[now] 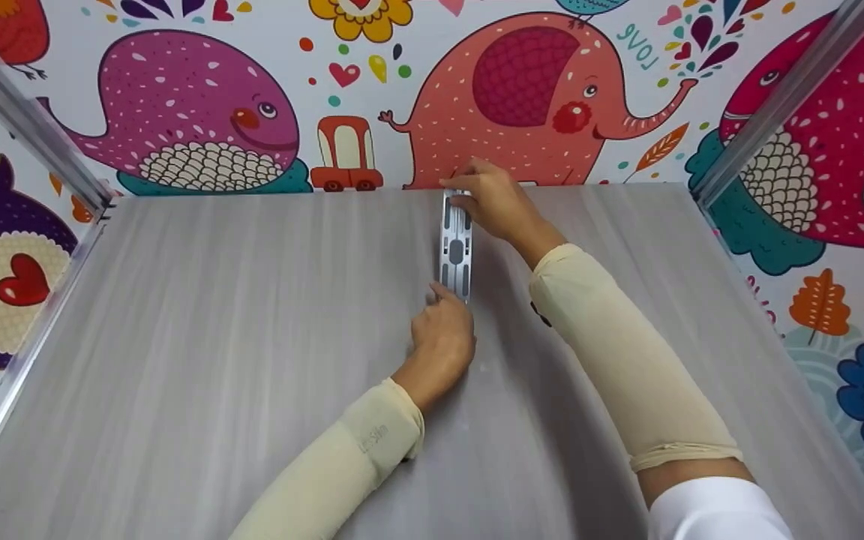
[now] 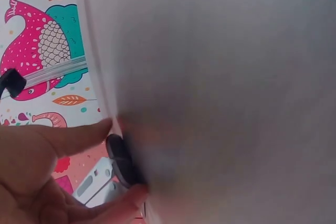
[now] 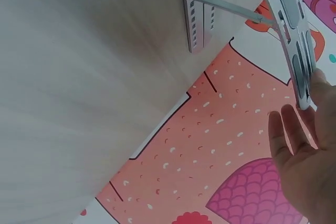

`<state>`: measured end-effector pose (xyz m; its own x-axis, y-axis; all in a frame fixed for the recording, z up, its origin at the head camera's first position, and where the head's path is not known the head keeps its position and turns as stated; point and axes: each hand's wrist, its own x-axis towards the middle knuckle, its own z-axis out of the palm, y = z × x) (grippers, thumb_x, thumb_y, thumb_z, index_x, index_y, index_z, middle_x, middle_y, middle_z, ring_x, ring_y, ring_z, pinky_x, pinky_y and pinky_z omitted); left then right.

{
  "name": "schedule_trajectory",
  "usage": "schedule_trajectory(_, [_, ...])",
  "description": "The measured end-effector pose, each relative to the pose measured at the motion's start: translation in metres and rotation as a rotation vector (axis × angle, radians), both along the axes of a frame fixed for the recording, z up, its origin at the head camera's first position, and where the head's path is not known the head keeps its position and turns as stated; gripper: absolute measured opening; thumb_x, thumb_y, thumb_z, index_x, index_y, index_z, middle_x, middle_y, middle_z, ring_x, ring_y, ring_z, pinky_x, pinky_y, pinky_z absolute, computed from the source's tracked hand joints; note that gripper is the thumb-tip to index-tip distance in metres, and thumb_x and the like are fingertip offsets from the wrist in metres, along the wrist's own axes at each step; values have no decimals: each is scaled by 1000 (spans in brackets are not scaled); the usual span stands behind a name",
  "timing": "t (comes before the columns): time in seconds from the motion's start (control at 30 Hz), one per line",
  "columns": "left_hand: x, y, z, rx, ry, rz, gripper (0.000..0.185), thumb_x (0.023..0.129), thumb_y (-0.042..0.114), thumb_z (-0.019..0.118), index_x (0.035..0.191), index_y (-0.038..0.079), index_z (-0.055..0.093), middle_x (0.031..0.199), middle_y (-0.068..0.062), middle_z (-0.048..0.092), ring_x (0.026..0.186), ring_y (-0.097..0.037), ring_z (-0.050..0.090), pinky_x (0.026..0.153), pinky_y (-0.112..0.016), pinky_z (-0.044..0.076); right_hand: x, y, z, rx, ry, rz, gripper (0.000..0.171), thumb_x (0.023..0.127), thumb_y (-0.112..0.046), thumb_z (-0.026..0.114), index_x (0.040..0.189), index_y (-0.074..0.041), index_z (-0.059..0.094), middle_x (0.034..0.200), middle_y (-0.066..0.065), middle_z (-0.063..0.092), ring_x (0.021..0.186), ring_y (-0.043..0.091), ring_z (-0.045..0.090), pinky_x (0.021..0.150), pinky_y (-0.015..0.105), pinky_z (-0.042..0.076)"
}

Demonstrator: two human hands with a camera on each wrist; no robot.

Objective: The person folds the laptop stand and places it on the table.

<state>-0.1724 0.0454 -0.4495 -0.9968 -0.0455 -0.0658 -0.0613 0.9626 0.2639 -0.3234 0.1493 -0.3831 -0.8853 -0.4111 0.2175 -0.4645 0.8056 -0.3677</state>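
Head view, metal stand (image 1: 456, 246) on the table (image 1: 214, 337) between both hands, left hand (image 1: 443, 334) pinching its 6 o'clock end, right hand (image 1: 493, 199) gripping its 12 o'clock end.

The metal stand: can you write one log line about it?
metal stand on table | left hand pinches near end | right hand holds far end

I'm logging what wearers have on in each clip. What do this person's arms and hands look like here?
Both hands, left hand and right hand, are bare. Each forearm wears a snug cream sleeve; the left sleeve has faint lettering near the cuff. A white sleeve shows above the right one.
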Motion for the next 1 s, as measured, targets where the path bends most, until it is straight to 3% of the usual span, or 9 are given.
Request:
schedule_trajectory(0.2, [-3,-1,-3,-3,32,-23,57,96,9,61,142,-19,42,93,-22,76,81,-33,76,67,-46,61,-3,0,-6,-102,42,7,39,92,-15,76,130,-22,71,113,3,69,107,19,64,89,29,58])
schedule_trajectory(0.43, [-9,-9,-2,-2,-38,-102,69,86,17,74,138,-14,42,95,-18,72,83,-31,74,70,-46,59,-5,-6,-5,-108,-5,-101,34,91,-21,78,124,-23,75,114,0,72,106,16,64,88,28,59])
schedule_trajectory(0.53, [-11,-9,-1,-10,-65,-114,73,84,19,76,140,-13,40,97,-17,72,83,-30,73,71,-46,58,-6,-10,-1,-80,-26,-134,34,91,-23,78,124,-24,75,116,-1,74,113,18,64,91,29,58])
schedule_trajectory(0.67, [-11,-8,-1,-46,-74,-123,77,84,22,76,141,-14,39,97,-17,74,85,-29,73,73,-45,58,-8,-11,0,-72,-34,-143,32,90,-23,79,123,-24,76,119,-1,76,136,23,56,102,34,54])
schedule_trajectory(1.0, [-11,-11,0,-77,-92,-164,80,83,25,76,141,-13,37,95,-15,74,78,-28,72,69,-46,57,-9,-9,6,-40,-89,-170,32,89,-24,81,121,-24,76,120,-1,76,144,23,48,107,37,51])
